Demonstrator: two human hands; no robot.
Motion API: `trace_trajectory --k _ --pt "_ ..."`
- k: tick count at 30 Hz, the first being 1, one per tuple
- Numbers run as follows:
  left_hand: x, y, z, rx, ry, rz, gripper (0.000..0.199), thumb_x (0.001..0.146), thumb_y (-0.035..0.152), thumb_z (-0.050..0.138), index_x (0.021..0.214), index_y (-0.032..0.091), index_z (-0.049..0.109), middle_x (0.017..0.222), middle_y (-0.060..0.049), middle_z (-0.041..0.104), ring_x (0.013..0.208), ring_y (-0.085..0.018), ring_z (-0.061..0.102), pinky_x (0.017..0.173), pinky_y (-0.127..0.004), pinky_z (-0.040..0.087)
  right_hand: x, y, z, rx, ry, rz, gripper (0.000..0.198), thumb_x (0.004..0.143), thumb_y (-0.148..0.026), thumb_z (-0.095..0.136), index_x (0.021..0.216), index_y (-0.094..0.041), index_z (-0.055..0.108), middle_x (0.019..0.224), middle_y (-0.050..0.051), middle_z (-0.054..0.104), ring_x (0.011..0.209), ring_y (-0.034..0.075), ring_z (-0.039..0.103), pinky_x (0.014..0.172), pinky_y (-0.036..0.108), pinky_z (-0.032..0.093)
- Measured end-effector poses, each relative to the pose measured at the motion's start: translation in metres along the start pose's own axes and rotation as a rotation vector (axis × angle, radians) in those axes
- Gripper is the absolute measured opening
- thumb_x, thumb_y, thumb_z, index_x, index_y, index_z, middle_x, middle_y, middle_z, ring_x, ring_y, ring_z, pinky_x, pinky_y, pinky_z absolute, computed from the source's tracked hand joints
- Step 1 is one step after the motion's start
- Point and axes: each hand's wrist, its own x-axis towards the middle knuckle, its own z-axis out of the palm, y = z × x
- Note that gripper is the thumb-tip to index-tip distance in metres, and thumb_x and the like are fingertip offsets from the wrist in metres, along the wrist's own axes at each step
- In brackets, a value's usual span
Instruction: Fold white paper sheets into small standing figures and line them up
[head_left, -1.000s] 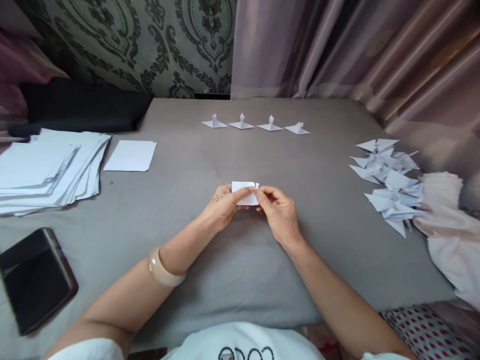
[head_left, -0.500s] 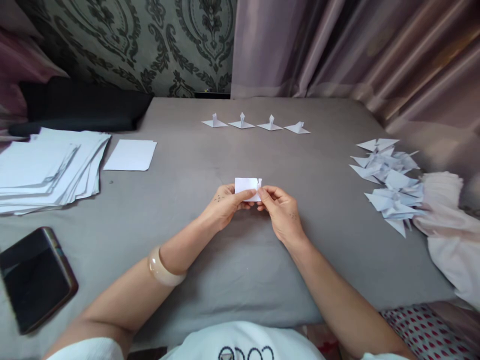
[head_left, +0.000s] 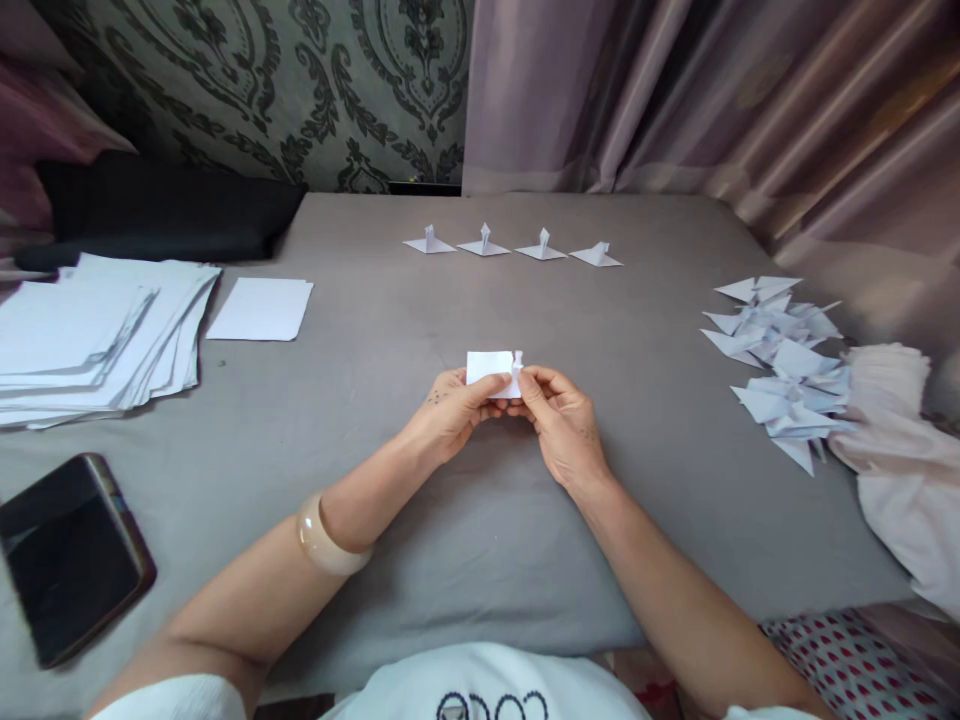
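Note:
A small folded white piece of paper (head_left: 487, 366) is held up between both hands over the middle of the table. My left hand (head_left: 454, 410) pinches its left part, thumb lying across the front. At its right edge my right hand (head_left: 561, 415) grips a narrow strip between thumb and fingers. A split runs down from the top edge near that strip, which stands slightly apart from the main piece. My fingertips behind the paper are mostly hidden.
Several folded paper figures (head_left: 486, 243) stand in a row at the back. More lie in a pile (head_left: 795, 385) at the right, beside pale cloth (head_left: 900, 450). Stacked paper sheets (head_left: 97, 340), a smaller square stack (head_left: 261, 310) and a phone (head_left: 71, 560) lie on the left.
The split at the paper's right side has widened and the strip has come further away from the main piece. Both hands have barely shifted.

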Motion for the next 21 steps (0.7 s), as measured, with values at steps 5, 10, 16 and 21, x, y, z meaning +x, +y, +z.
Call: trace_trajectory --k 5,10,16,21 --pt "0.0006 0.0002 -0.0027 0.021 0.006 0.004 0.018 0.068 0.019 0.077 0.075 0.008 0.065 0.064 -0.002 0.063 0.056 -0.009 0.056 0.059 -0.024 0.043 -0.0005 -0.0060 -0.0001 -0.049 0.053 0.091 0.031 0.064 -0.042 0.080 0.079 -0.019 0.067 0.071 -0.002 0.064 0.061 0.010 0.060 0.058 0.025 0.054" --pt "0.0008 -0.0021 -0.0034 0.009 -0.039 0.005 0.017 0.068 0.017 0.076 0.077 0.007 0.067 0.064 -0.003 0.064 0.057 -0.009 0.059 0.060 -0.024 0.045 0.0004 -0.0022 -0.0006 -0.085 0.041 0.034 0.030 0.067 -0.044 0.077 0.080 -0.019 0.065 0.071 -0.002 0.063 0.061 0.009 0.058 0.058 0.024 0.052" --pt "0.0005 -0.0047 0.0012 -0.097 -0.067 -0.037 0.012 0.072 0.014 0.072 0.079 0.006 0.065 0.066 -0.005 0.066 0.060 -0.012 0.062 0.068 -0.028 0.052 0.0016 0.0023 -0.0011 -0.125 0.011 -0.088 0.023 0.077 -0.041 0.070 0.086 -0.020 0.064 0.073 -0.003 0.065 0.063 0.009 0.060 0.062 0.025 0.052" --pt "0.0045 -0.0041 0.0000 -0.154 0.023 -0.082 0.007 0.078 0.010 0.066 0.073 0.007 0.062 0.061 -0.003 0.062 0.055 -0.009 0.059 0.061 -0.023 0.051 -0.0027 -0.0016 0.0027 -0.281 0.005 -0.197 0.021 0.082 -0.041 0.066 0.085 -0.021 0.063 0.072 -0.002 0.065 0.062 0.010 0.060 0.062 0.026 0.052"
